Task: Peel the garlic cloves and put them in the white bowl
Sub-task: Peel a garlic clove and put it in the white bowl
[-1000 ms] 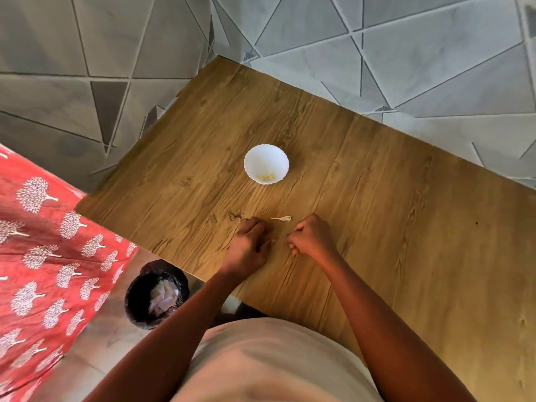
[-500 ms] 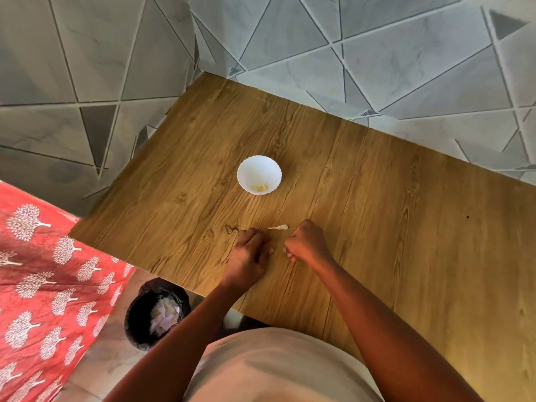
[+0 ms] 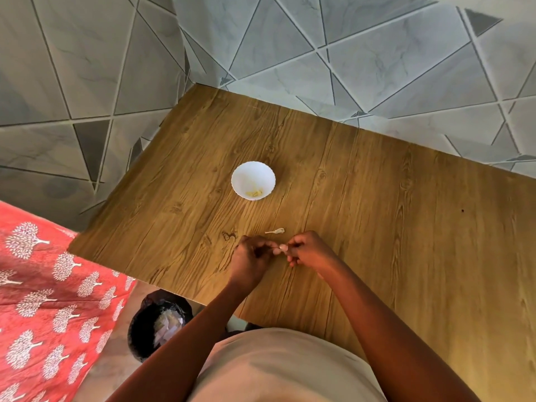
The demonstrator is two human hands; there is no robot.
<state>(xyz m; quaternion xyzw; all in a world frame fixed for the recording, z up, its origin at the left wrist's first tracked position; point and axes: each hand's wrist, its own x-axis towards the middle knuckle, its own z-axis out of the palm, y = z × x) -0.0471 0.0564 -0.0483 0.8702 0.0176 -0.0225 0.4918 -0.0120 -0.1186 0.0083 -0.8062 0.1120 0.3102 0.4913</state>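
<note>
Pinching a small pale garlic clove (image 3: pixel 280 249) between them, the left hand (image 3: pixel 250 262) and right hand (image 3: pixel 309 250) meet just above the wood-grain table (image 3: pixel 391 227), fingertips curled onto the clove from either side. Nearer than the fingers, below the table's edge, stands a round black bin (image 3: pixel 160 324) lined with a dark bag and holding pale, papery scraps. Just beyond the fingers lies a thin, dry, stalk-shaped garlic scrap (image 3: pixel 275 231), flat on the table and apart from both hands. Farther out from the fingers sits the white bowl (image 3: pixel 253 180), round with a scalloped rim, smooth and glossy; a few yellowish peeled cloves (image 3: pixel 255 193) lie at its bottom. Left of the fingers spreads a red cloth (image 3: pixel 43 285) printed with white trees. Beyond the table, grey marbled tiles (image 3: pixel 377 53) form angular triangles with pale joints.
</note>
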